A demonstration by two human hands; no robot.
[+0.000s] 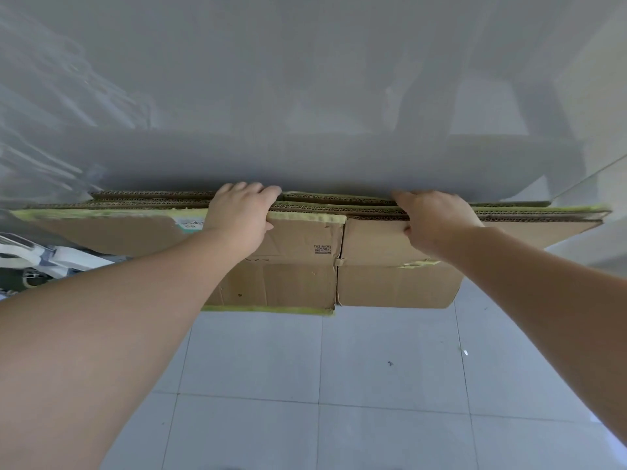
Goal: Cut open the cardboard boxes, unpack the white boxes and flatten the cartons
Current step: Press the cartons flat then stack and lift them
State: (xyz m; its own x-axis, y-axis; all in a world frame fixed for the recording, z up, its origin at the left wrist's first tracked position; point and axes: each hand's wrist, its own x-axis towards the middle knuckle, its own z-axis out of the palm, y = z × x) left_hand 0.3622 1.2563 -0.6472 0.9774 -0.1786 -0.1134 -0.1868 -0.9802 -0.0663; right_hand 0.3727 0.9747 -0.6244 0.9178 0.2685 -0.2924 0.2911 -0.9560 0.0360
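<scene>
A stack of flattened brown cartons point(305, 276) stands on edge against a grey wall, with strips of yellow-green tape along the edges and a small printed code on the front sheet. My left hand point(239, 215) grips the top edge of the stack, fingers curled over the far side and thumb on the front. My right hand point(432, 217) grips the same top edge further right, fingers hooked over the corrugated edges. Both arms reach forward. No white boxes or cutter are in view.
A pale tiled floor point(339, 385) spreads below the cartons. The grey wall point(305, 96) fills the upper view. At the left edge lie some white and dark objects point(40, 256), too blurred to name. A pale panel or door edge point(597, 184) stands at the right.
</scene>
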